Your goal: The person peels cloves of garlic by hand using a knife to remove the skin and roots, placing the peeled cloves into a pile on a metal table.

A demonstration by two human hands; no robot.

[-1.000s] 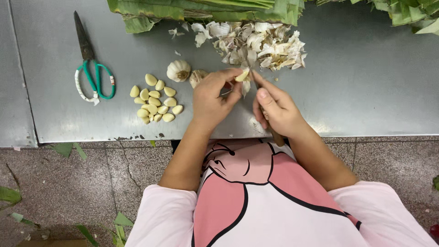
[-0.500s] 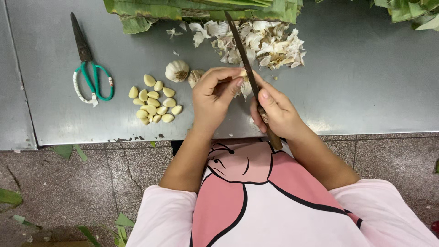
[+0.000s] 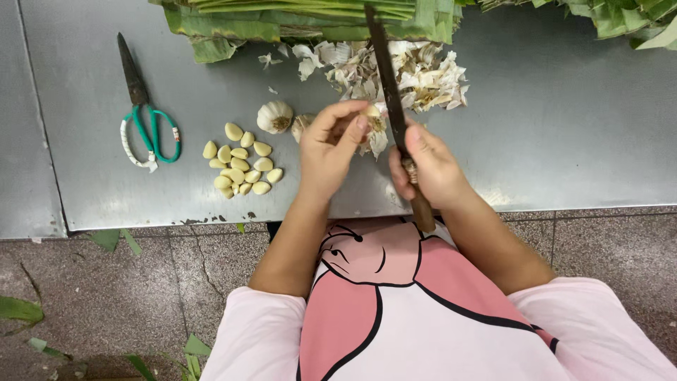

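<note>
We list one garlic clove (image 3: pixel 369 113), light, firm, papery-skinned, pinched at its sides by our left hand (image 3: pixel 330 148); right hand (image 3: pixel 429 166) clenched round the knife (image 3: pixel 392 106) handle

L hand (image 3: pixel 331 144) fingers pinched, R hand (image 3: pixel 427 166) fisted, both forearms raised close together, elbows bent.

A food-preparation spot, most likely a working kitchen or a market stall's back bench. Shown by the bare metal worktop (image 3: pixel 550 127) with its folded front edge, set over a speckled stone floor (image 3: pixel 106 296). Also by stacked green leaves (image 3: pixel 317 17) along the far side, a heap of papery garlic skins (image 3: pixel 423 70), a cluster of peeled cloves (image 3: pixel 241 161), and green-handled scissors (image 3: pixel 144 113) lying flat nearby.
</note>
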